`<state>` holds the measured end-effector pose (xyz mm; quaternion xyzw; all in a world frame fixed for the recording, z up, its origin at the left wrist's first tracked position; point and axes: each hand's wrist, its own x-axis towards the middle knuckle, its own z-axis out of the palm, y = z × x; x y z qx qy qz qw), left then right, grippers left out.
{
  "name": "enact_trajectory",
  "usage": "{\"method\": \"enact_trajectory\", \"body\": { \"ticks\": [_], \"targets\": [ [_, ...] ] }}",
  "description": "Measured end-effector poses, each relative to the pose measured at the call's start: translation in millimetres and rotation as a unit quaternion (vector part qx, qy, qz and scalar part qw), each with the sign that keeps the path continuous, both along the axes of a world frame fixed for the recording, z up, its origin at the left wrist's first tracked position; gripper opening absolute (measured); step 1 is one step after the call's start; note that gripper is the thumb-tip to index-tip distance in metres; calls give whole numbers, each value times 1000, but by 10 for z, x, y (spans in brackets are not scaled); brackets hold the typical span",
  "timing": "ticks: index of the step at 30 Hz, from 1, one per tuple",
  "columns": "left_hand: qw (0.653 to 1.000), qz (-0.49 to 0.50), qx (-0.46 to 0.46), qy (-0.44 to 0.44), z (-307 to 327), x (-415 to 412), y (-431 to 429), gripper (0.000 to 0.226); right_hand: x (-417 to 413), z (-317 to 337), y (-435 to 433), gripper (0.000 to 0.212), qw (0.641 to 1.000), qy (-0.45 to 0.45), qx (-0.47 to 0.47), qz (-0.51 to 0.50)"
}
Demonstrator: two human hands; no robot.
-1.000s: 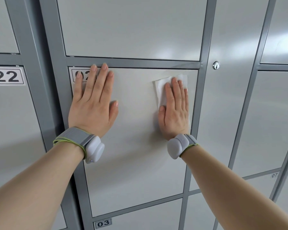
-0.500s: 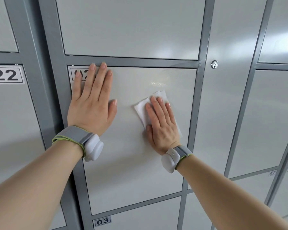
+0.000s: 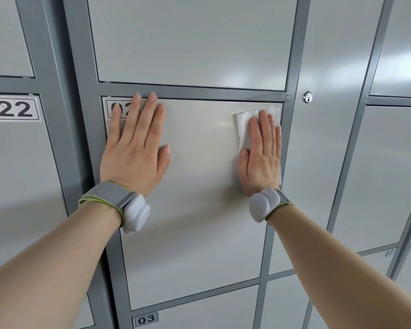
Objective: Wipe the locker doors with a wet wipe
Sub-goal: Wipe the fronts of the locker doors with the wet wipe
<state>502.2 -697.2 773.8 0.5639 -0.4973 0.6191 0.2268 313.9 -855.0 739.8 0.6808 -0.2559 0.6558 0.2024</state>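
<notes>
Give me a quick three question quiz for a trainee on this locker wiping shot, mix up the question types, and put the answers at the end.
1. True or false: the right hand presses the wet wipe flat against the locker door.
2. Where on that door is the wipe? A) upper right corner B) lower left corner C) dead centre
3. Fill in: the left hand partly covers this door's number label; the label on the door below reads ___.
Key: 1 true; 2 A; 3 03.
</notes>
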Motion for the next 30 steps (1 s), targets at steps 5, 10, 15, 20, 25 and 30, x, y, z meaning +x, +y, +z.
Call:
{"method": "enact_trajectory", "body": {
  "ticks": [5,10,15,20,25,30],
  "targets": [
    [1000,3,-2,1,3,-1,0,61,164,97,111,56,1000,-13,0,-2],
    [1000,-1,-6,-1,3,-4,1,61,338,108,228,52,999,7,-39,9],
    [1000,-8,-1,2,7,-2,0,61,386,47,269,50,994,57,-89,25],
    [1000,-15,3,4,5,-10,5,61,405,-63,351,49,989,99,-105,38],
    [1000,-23,11,4,13,-8,29,61,366,-177,378,50,981,143,-116,62],
    [1000,-18,12,-2,18,4,31,61,288,-260,337,49,973,172,-132,79]
  ]
}}
